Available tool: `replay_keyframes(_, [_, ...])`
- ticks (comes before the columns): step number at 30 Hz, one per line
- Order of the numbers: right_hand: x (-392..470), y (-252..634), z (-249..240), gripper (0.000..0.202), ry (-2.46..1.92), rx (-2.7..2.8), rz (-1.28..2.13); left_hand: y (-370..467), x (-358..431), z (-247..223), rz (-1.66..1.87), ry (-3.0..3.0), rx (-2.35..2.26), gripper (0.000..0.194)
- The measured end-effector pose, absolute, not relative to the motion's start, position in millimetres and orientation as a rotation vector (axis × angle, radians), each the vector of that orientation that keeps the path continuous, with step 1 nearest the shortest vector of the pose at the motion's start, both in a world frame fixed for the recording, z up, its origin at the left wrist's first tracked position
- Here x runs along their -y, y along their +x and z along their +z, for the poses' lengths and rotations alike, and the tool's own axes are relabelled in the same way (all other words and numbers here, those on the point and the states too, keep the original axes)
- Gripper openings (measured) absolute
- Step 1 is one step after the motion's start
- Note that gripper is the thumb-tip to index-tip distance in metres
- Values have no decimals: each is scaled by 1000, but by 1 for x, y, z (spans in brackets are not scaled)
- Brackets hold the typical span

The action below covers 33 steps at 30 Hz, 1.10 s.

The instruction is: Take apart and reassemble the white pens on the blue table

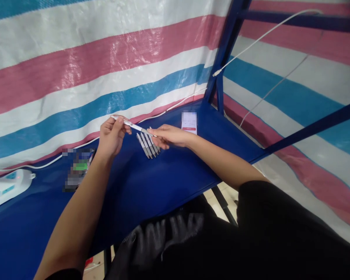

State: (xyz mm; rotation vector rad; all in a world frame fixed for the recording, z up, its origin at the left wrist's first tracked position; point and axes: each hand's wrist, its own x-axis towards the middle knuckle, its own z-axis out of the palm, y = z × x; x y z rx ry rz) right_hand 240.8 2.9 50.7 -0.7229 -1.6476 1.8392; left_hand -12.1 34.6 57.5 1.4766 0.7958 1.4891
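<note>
A white pen with a grey grip [137,127] is stretched between my two hands, above the blue table. My left hand [112,134] is closed, pinching the pen near its upper left end with thumb and fingers. The fingers of my right hand [169,135] close on the grey end. Just below the pen, several similar white and grey pens [148,146] lie side by side on the table, their upper right part partly hidden by my right hand.
A phone with a lit screen [189,121] lies behind my right wrist. Left of my left forearm is a dark, blurred-out item [79,167]. A white power strip [10,186] sits at the far left. A white cable [268,37] hangs from the blue frame [226,42] at right.
</note>
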Motion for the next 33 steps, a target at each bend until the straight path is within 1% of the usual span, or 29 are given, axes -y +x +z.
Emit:
replay_keyframes(2, [-8,243,50,33,-776,1677,1648,-1,-27,58,1413,1515,-872,41])
replay_keyframes(3, [-11,244,48,24,-781,1658,1567,6,-22,56,1374,1517,-909,41])
replay_keyframes(4, [-14,244,46,26,-770,1635,1503,15,-17,53,1336,1500,-936,43])
replay_keyframes(6, [-20,244,40,36,-725,1640,1438,32,-6,44,1278,1420,-967,48])
replay_keyframes(9, [-22,242,33,39,-691,1742,1420,49,4,33,1176,1365,-1008,55])
replay_keyframes(12, [-17,242,31,46,-771,1846,1261,47,1,27,1230,1415,-1089,53])
replay_keyframes(15, [-14,243,31,49,-899,1907,1036,35,-7,23,1252,1680,-1275,44])
replay_keyframes(18, [-19,243,26,52,-989,1894,953,28,-8,17,1041,2146,-1468,39])
replay_keyframes(21, [-31,241,16,50,-1032,1839,969,29,-1,7,770,2460,-1552,51])
replay_keyframes(23, [-39,240,10,48,-1048,1792,1001,30,1,1,608,2552,-1535,61])
replay_keyframes(26, [-45,238,5,40,-1052,1732,1063,26,-3,-5,440,2600,-1461,69])
replay_keyframes(29, [-46,236,4,35,-1042,1710,1112,18,-11,-9,403,2628,-1375,73])
replay_keyframes(33, [-46,233,4,30,-1050,1718,1127,12,-16,-11,440,2633,-1328,72])
